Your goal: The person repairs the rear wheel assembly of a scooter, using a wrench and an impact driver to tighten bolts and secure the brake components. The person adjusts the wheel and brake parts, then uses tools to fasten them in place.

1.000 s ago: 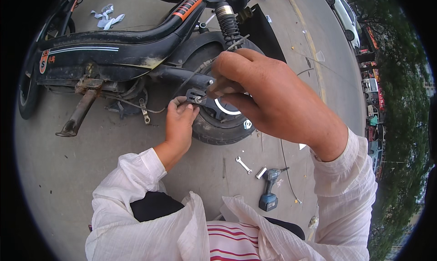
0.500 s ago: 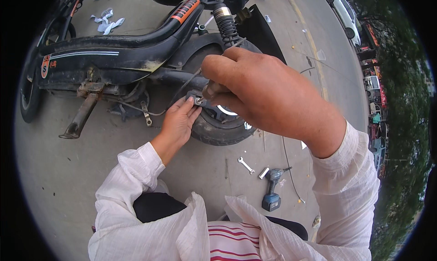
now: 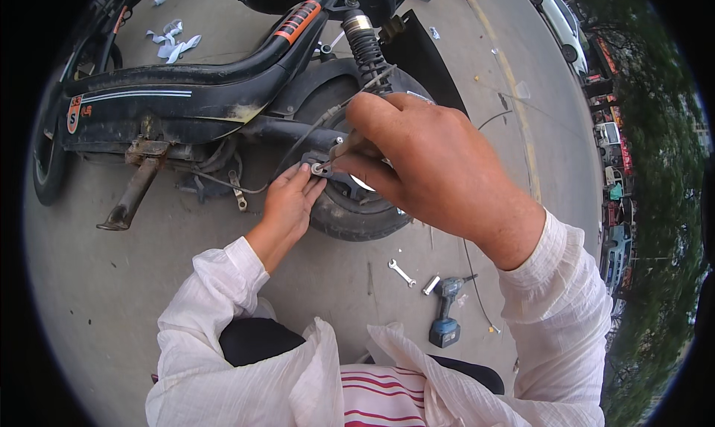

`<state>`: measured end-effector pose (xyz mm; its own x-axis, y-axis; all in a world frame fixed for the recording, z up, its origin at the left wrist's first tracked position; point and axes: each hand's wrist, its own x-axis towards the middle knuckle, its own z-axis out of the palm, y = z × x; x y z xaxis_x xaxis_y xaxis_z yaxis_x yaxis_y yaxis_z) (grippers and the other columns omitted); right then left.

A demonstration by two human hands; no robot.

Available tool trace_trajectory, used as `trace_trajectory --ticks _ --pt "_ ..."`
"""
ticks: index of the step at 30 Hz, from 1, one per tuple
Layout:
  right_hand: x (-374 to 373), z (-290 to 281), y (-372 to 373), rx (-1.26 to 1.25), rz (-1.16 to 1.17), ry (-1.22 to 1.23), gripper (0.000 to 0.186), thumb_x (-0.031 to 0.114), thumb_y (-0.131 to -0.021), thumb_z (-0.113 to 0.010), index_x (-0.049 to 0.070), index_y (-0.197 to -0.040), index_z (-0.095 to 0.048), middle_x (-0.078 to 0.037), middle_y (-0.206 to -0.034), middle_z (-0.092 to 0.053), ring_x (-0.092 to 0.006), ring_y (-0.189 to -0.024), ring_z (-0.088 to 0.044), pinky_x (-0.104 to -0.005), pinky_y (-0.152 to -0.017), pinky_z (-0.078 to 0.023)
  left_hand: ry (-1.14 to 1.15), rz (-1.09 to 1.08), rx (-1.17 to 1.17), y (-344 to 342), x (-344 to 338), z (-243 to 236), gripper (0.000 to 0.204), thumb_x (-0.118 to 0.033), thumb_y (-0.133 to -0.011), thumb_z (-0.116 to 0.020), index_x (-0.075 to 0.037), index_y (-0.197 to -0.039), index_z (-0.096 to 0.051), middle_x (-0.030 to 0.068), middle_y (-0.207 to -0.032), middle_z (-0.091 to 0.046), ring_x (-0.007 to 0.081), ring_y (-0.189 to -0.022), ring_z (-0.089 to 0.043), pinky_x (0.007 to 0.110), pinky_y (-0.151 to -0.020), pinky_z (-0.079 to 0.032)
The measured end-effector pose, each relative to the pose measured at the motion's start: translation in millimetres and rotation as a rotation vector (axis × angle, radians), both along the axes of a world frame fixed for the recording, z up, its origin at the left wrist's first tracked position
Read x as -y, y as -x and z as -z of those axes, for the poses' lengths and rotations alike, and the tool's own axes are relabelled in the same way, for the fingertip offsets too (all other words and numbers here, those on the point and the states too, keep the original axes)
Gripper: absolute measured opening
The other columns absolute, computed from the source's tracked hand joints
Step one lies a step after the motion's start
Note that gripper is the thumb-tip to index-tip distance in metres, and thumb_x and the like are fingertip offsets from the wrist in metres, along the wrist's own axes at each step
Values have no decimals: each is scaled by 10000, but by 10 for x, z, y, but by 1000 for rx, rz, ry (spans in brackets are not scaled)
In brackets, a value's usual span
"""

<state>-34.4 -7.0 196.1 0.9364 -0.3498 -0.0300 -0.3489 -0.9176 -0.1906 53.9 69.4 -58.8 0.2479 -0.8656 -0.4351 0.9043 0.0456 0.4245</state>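
A black scooter (image 3: 164, 99) stands across the upper left, its rear wheel (image 3: 350, 222) facing me. My left hand (image 3: 290, 200) pinches a small dark bracket (image 3: 325, 173) with a pale washer at the wheel's axle area. My right hand (image 3: 439, 166) is closed round a slim metal tool (image 3: 335, 153), its tip at the washer; its far part is hidden by my fingers. A cable (image 3: 313, 125) runs past both hands, and the shock absorber (image 3: 366, 47) rises above them.
A wrench (image 3: 402, 273), a metal socket (image 3: 431, 284), a cordless drill (image 3: 447, 311) and a loose cable (image 3: 477, 293) lie on the ground. White scraps (image 3: 173, 41) lie behind the scooter, beside its kickstand's side (image 3: 134, 188). Parked cars (image 3: 555, 24) line the right.
My right hand dipped left and has shifted slightly downward, still at the axle. My left hand moved slightly lower and left, fingers still on the bracket.
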Motion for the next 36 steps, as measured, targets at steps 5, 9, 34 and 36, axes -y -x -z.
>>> trace_trajectory --ticks 5,9,34,36 --pt "22 39 11 112 -20 -117 251 132 -808 -717 17 -927 -528 -141 -773 -596 -332 -769 -646 -369 -617 -493 0 -14 -34 -1 -5 -15 186 -98 -983 -473 4 -1114 -558 88 -1119 -612 199 -1082 -584 357 -1016 -451" --pt "-21 -55 -53 -70 31 10 246 130 -813 -716 -7 -890 -526 -149 -775 -591 -346 -809 -654 -369 -620 -494 39 -10 -1 11 -9 -24 204 -200 -985 -531 -20 -1058 -593 67 -1069 -641 177 -1074 -587 371 -1062 -402" --pt "-84 19 -76 125 -3 -6 237 95 -788 -674 -33 -897 -507 -223 -830 -601 -384 -704 -645 -420 -567 -531 34 1 45 14 -26 -71 183 -180 -967 -559 -34 -1073 -590 45 -1068 -636 159 -1063 -581 352 -1062 -391" --pt "-80 49 -64 162 -52 -5 255 116 -801 -688 -16 -919 -505 -203 -853 -602 -365 -715 -641 -411 -586 -519 41 9 49 2 -38 -41 187 -181 -967 -560 -33 -1077 -592 44 -1063 -639 157 -1063 -581 351 -1061 -392"
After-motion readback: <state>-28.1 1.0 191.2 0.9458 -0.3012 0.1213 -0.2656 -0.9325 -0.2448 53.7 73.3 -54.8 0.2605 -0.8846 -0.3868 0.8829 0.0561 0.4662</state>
